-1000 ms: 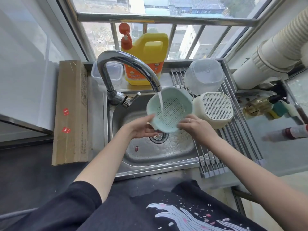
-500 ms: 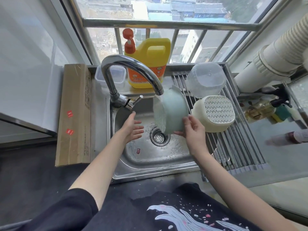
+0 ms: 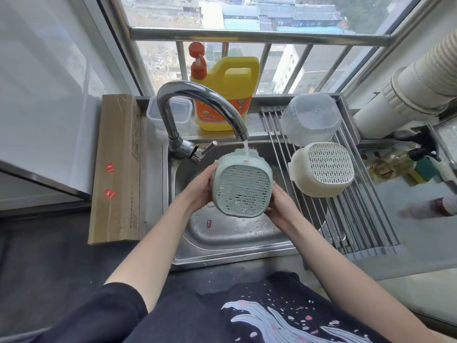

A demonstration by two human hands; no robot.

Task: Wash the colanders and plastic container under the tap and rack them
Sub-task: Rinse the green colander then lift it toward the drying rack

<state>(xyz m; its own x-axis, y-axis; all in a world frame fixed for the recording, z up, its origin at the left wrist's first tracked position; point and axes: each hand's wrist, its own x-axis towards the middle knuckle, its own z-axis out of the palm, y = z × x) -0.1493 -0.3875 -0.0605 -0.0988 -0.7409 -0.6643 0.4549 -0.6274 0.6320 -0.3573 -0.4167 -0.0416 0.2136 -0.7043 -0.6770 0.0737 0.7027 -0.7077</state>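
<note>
Green colander (image 3: 243, 188) gripped: left hand (image 3: 200, 186), right hand (image 3: 279, 206), fingers wrapped round sides.

I count two slotted plastic colanders: a pale green one (image 3: 243, 186) at the centre of the frame and a cream one (image 3: 324, 168) upside down at centre right, with one clear frosted plastic container (image 3: 309, 118) inverted just above it. In the upper middle I see one yellow detergent jug (image 3: 227, 95) with an orange pump, one small clear lidded box (image 3: 180, 115) and one curved chrome tap (image 3: 197, 105). At left lies one long brown cardboard box (image 3: 115, 167); two bare hands, left (image 3: 200, 189) and right (image 3: 282, 206), complete my tally.
</note>
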